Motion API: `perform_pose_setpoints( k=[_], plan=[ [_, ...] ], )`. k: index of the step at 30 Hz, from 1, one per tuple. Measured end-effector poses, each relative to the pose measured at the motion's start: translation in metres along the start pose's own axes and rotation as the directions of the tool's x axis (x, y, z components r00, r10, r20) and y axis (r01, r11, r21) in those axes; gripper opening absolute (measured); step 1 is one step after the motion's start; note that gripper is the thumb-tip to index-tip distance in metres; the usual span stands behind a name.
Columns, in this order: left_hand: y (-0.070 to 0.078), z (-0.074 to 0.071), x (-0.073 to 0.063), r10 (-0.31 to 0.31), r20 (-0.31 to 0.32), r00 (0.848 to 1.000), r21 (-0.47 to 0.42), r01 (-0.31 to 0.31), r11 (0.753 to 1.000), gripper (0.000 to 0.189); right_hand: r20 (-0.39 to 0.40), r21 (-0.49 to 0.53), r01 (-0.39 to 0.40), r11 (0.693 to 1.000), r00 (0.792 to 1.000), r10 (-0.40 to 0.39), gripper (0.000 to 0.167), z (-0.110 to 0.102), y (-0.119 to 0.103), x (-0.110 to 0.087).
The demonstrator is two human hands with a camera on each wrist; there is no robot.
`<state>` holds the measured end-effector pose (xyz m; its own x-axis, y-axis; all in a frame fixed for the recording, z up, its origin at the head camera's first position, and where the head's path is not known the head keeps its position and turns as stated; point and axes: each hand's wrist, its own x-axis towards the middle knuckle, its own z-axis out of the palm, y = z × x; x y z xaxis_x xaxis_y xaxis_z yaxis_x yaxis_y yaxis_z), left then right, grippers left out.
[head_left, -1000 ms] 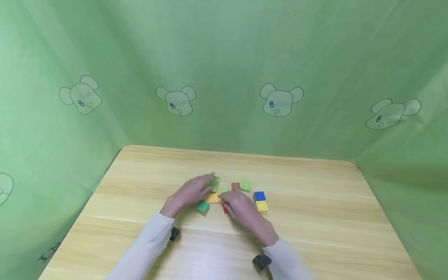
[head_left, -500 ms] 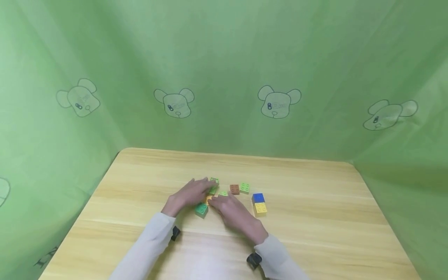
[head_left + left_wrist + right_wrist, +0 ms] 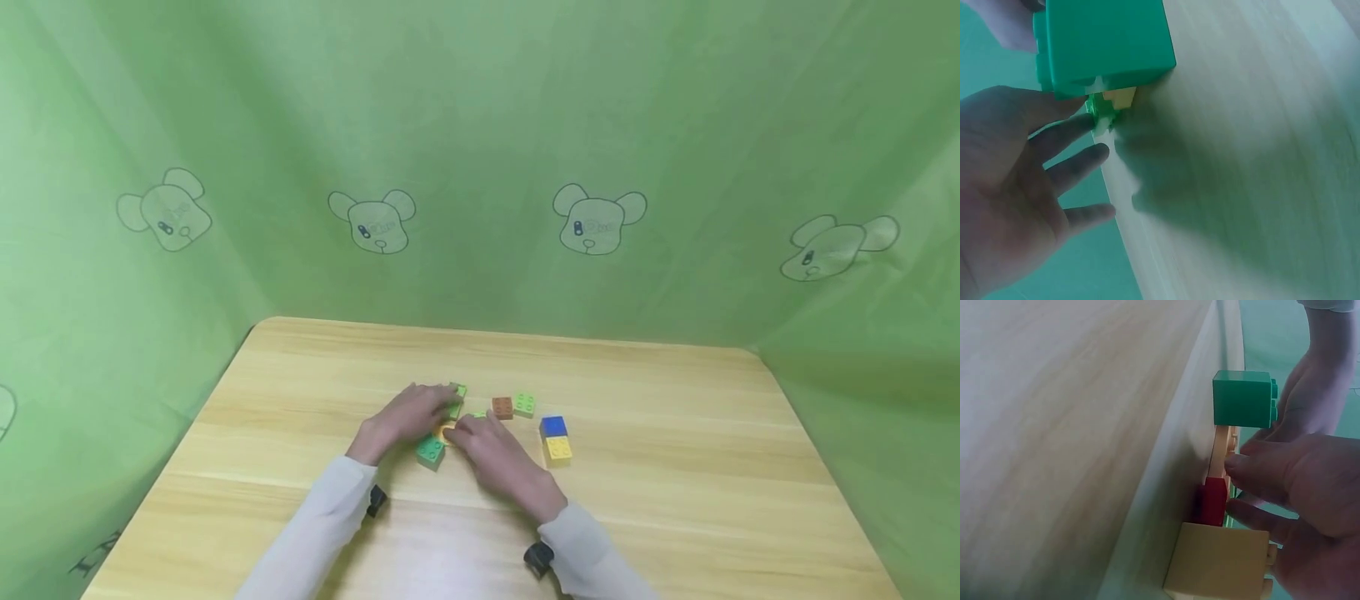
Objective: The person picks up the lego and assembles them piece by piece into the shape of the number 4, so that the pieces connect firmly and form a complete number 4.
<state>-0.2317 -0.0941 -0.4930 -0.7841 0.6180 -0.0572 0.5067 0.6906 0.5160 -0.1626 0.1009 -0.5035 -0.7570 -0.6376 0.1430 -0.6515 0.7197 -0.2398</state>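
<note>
My left hand (image 3: 412, 412) lies over a light green toy building brick (image 3: 457, 403). Its fingers are spread and fairly straight in the left wrist view, the foremost touching the light green brick (image 3: 1102, 112). Just below my left hand stands a dark green brick (image 3: 431, 452). My right hand (image 3: 498, 457) has its thumb and forefinger at a flat orange brick (image 3: 447, 434), pinching its edge. In the right wrist view the orange brick (image 3: 1219, 450) runs between the dark green brick (image 3: 1242, 400) and a red brick (image 3: 1212, 501), which the right hand hides from the head camera.
Another light green brick (image 3: 480, 415) shows just past my right fingers. Further right are a brown brick (image 3: 502, 407), a light green brick (image 3: 524, 404), and a blue brick (image 3: 553, 426) touching a yellow brick (image 3: 558, 450). Green curtain (image 3: 480, 167) surrounds the wooden table (image 3: 675, 467).
My right hand has moved left from over the red brick to the orange brick, covering more of it. My left hand stays over the light green brick, nearly still.
</note>
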Motion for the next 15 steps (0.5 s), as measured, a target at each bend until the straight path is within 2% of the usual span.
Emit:
perform_pose_setpoints(
  k=[2, 5, 10, 15],
  plan=[
    [-0.0015, 0.0002, 0.0008, 0.021, -0.039, 0.999, -0.005, -0.021, 1.000, 0.029, -0.017, -0.008, -0.005, 1.000, 1.000, 0.005, 0.036, 0.0019, 0.0001, 0.0017],
    [-0.0032, 0.0012, 0.0022, 0.013, -0.075, 0.997, -0.026, -0.015, 1.000, 0.023, -0.027, 0.002, -0.018, 1.000, 0.999, 0.018, 0.030, 0.0041, 0.0003, 0.0036],
    [-0.0032, 0.0019, 0.0047, -0.019, -0.096, 0.995, -0.053, 0.014, 0.999, 0.017, -0.065, 0.015, -0.025, 1.000, 0.998, 0.026, 0.022, 0.0067, 0.0019, 0.0060],
    [-0.0007, 0.0008, 0.0047, -0.065, -0.105, 0.992, -0.063, 0.058, 0.996, 0.021, -0.070, -0.002, -0.037, 0.999, 0.997, 0.036, 0.027, 0.0072, 0.0037, 0.0068]
  ],
)
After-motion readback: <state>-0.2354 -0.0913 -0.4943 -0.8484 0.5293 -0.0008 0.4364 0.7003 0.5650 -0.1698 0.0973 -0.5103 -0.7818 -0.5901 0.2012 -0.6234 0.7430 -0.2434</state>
